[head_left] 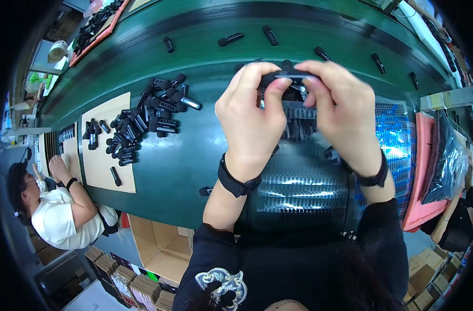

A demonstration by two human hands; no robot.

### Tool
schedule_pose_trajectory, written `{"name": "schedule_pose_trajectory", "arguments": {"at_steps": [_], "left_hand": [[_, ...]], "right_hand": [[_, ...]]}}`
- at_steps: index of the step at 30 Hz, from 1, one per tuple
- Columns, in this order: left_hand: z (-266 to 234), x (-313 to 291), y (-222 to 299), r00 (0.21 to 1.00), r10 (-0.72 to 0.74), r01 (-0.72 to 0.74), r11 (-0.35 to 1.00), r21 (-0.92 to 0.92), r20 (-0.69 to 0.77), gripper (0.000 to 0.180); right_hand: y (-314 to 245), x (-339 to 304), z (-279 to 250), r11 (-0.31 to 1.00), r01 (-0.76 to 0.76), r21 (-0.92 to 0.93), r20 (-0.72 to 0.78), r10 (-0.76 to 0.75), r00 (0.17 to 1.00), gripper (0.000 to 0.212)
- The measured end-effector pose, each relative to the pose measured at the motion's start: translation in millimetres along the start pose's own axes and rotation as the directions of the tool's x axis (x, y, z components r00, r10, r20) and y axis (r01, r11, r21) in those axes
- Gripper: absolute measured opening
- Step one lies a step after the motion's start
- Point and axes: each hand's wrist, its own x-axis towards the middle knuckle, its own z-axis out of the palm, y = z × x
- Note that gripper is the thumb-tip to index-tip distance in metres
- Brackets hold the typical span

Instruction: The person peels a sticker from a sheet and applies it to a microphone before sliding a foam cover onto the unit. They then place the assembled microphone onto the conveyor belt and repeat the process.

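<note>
Between both hands, raised over the workbench, is a small black clip-on microphone (292,75) with a rounded dark end. My left hand (251,111) pinches its left part between thumb and fingers. From the other side my right hand (345,101) grips it the same way, slightly blurred. Beneath the hands lies a clear plastic sheet (303,179) with rows of long rounded outlines. A blue-backed sheet (394,137) of similar outlines is under my right forearm. More dark pieces behind the hands are partly hidden.
A heap of black microphones (135,124) spreads left over a tan cardboard sheet (99,168). Several microphones lie along the green conveyor belt (195,44). Pink foam (420,181) with a bagged dark item stands right. A co-worker (60,212) sits left; an open carton (156,243) is below.
</note>
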Motion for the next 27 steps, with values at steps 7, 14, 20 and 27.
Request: {"name": "schedule_pose_trajectory", "arguments": {"at_steps": [7,14,20,27], "left_hand": [[-22,13,-8,0.995,-0.055,0.068,0.986,0.155,-0.083,0.031],[-48,14,-11,0.998,-0.021,0.028,0.993,0.112,-0.064,0.037],[-54,12,-11,0.999,-0.043,0.043,0.999,-0.008,-0.003,0.038],[-59,12,-12,0.994,-0.016,0.045,0.965,-0.260,0.111,0.038]], "right_hand": [[107,81,15,0.959,-0.212,-0.188,0.347,0.267,0.899,0.020],[176,112,64,0.627,0.130,-0.768,0.383,0.287,0.878,0.035],[128,138,123,0.806,-0.047,-0.590,0.581,0.464,0.669,0.040],[127,159,106,0.857,-0.400,-0.326,0.748,0.492,0.445,0.029]]}}
